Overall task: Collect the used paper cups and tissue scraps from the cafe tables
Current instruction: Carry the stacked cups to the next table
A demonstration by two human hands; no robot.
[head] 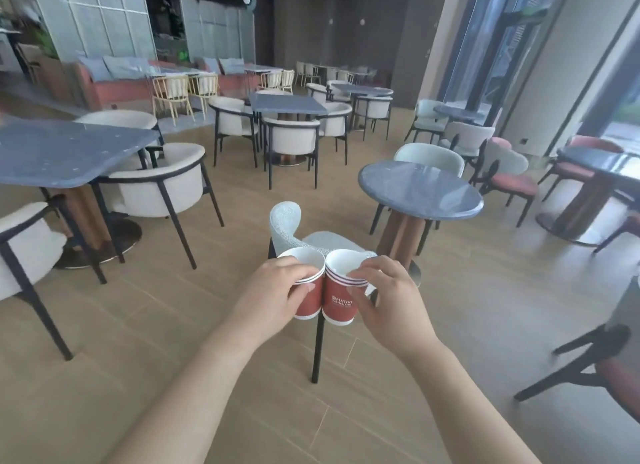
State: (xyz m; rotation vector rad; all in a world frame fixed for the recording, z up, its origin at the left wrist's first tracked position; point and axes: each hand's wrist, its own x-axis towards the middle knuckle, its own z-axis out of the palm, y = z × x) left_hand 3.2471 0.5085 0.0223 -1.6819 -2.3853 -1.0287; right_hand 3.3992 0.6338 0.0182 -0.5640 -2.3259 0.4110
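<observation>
head view: left hand [277, 292] wrapped around a red paper cup [308, 299], thumb across its white rim, fingers closed on the side. right hand [384, 290] closed on a second red cup [341, 299] with white lettering, fingertips hooked over the rim, a bit of white tissue [369, 255] seemingly pinched there too, though hard to tell. both cups upright, mouths open, held side by side and touching, in the air above the wooden floor [138, 325]. several stacked rims visible on each, so possibly nested cups. just behind the cups, a pale chair [287, 228] with dark legs. to the right, a round grey table [419, 189] on a brown pedestal. to the left, a larger grey table [62, 151] with white armchairs [162, 183] beside it. further back, more tables and chairs, blurred.
</observation>
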